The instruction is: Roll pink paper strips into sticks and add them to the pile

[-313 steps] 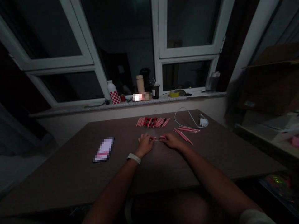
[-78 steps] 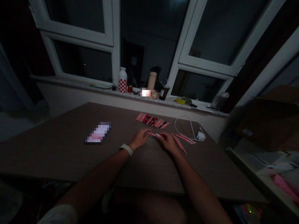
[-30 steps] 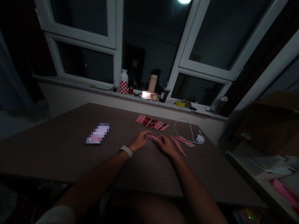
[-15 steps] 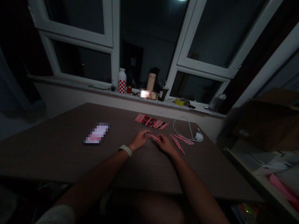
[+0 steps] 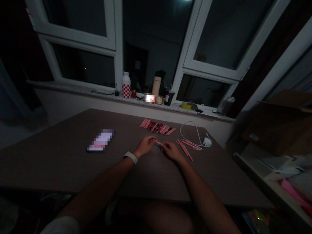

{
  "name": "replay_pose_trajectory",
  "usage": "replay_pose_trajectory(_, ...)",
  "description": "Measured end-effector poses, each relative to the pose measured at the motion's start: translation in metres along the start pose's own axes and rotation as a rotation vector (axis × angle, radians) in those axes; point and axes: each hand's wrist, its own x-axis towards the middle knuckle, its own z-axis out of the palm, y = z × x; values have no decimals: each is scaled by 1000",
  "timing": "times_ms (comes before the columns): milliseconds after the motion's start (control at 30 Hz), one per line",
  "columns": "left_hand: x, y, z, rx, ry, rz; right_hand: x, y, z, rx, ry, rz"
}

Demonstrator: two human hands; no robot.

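Left grip (image 5: 144, 146) and right grip (image 5: 172, 151) are both pinching narrowly on one slim pink stick (image 5: 159, 143), my left fingertips closing on one end while my right fingertips are closing on the other. The stick is lying almost level across the small gap between my hands, over the dark brown table (image 5: 60, 159), and I cannot tell whether it is touching the surface. A white wristband (image 5: 131, 157) is circling my left wrist. Just ahead of my hands, a tight row of pink sticks with red and black markings (image 5: 157, 127) is lying side by side on the table. Close beside my right grip, a few loose pink sticks (image 5: 185, 150) are lying at a slant, and a looped white cable (image 5: 188, 132) is running to a white charger (image 5: 206, 141) just beyond them. Off to my left, a flat object (image 5: 100, 141) is lying well apart from my hands, too pixelated to name. Farther ahead, a red-checked white bottle (image 5: 126, 85), a tall beige flask (image 5: 156, 85), a dark cup (image 5: 169, 98) and a yellow roll of tape (image 5: 186, 106) are standing along the window sill (image 5: 73, 89), while a cardboard box (image 5: 275, 126) is sitting off to my right
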Motion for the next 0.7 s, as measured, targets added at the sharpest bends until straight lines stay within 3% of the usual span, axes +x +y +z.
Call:
replay_pose_trajectory(300, 0, -1, 1, -38, -21, -33, 0, -2, 0, -3, 50, -30)
replay_pose_trajectory(500, 0, 3, 0, -45, -33, 39, 1, -1, -1, -16, -58, -16)
replay_pose_trajectory(700, 1, 0, 0, 10, -15, -32, 2, 4, 1, 11, 21, -30)
